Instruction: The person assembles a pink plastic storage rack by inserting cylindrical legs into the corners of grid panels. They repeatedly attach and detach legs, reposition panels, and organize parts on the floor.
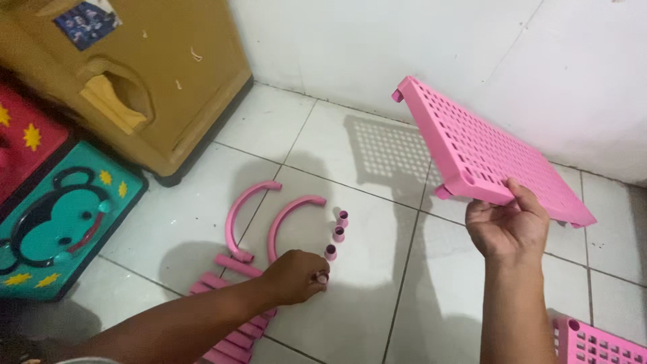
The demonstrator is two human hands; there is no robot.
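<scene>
My right hand [507, 228] grips the near long edge of a pink perforated plastic shelf panel [472, 145] and holds it tilted in the air above the white tiled floor [377, 303]. My left hand [295, 276] is down on the floor, its fingers closed on a small pink tube connector [322, 278]. Just beyond it, three more small pink connectors [337, 234] stand in a short row. Two curved pink arch pieces [251, 212] lie on the tiles to the left of them. Several straight pink rods [232, 330] lie under my left forearm.
A brown plastic cabinet [155, 74] stands at the back left against the white wall [418, 47]. A teal and red plastic box with a cartoon face [60, 216] sits at the left. A second pink perforated panel [596, 344] shows at the bottom right corner.
</scene>
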